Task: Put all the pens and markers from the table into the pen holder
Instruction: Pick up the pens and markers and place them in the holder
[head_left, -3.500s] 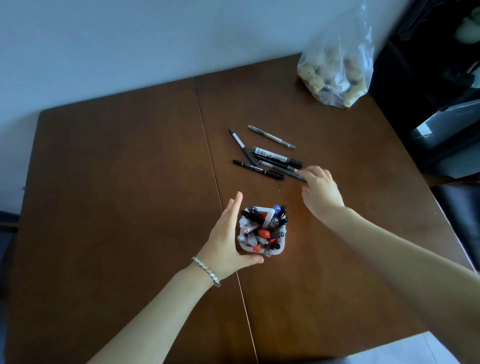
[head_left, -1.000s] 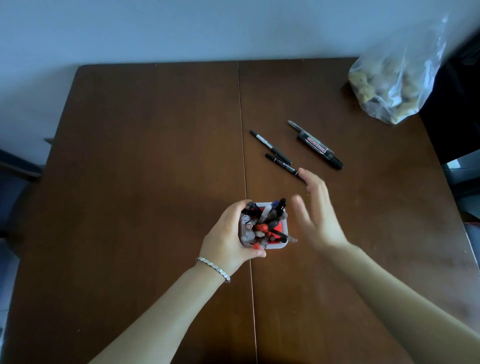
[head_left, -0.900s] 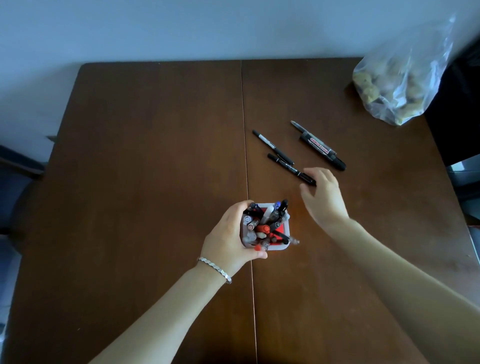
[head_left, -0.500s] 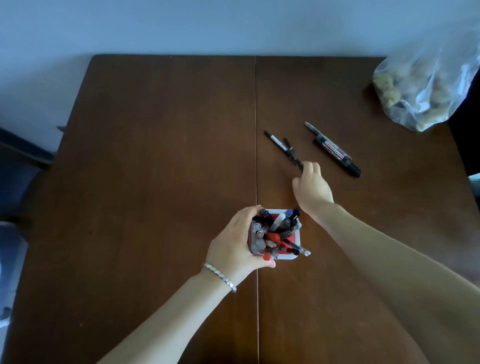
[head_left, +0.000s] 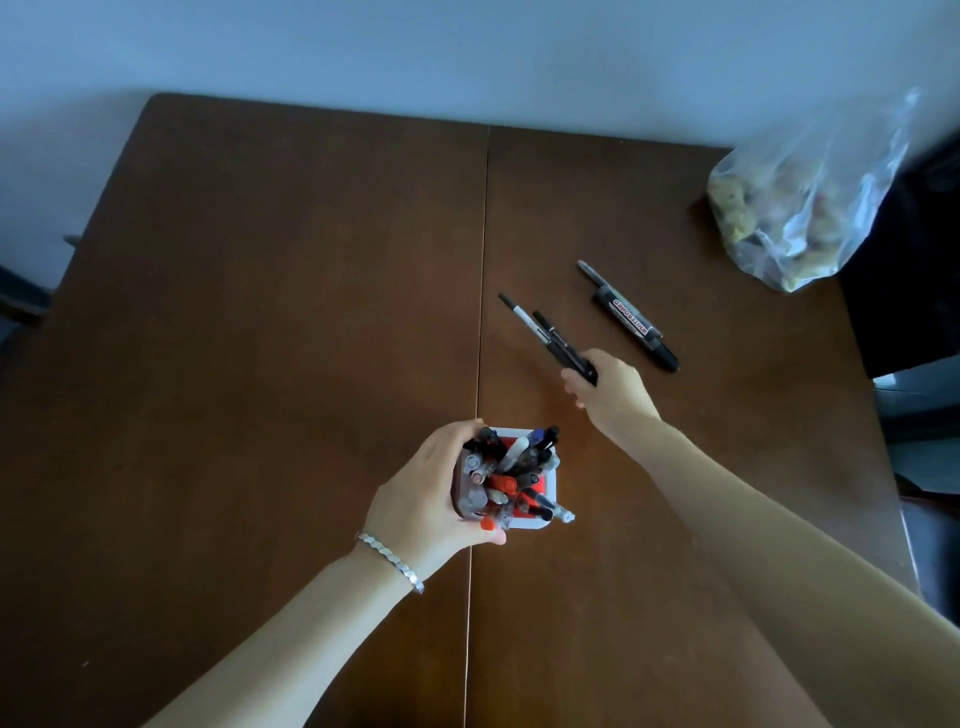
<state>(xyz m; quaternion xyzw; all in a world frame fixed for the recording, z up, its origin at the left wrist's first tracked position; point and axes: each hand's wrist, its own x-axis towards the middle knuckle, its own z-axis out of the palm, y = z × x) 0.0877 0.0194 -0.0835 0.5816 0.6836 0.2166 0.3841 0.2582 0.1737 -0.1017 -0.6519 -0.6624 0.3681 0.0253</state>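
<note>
Operator: Right hand (head_left: 610, 392) status?

Technician: Closed on two black pens (head_left: 545, 335); half a second ago it was only reaching them. Their shafts point away from the fingers, up and left. Two fewer items remain to collect.

Operator: Left hand (head_left: 426, 499)?

Technician: Wrapped around the pen holder (head_left: 548, 486), just near-left of the right hand. Holder is white-rimmed, crowded. Beyond the right hand lie a whiteboard marker (head_left: 634, 322) and a slim pen (head_left: 589, 270).

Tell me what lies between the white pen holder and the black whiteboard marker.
In the head view, the right hand, gripping two thin black pens; elsewhere bare table.
</note>
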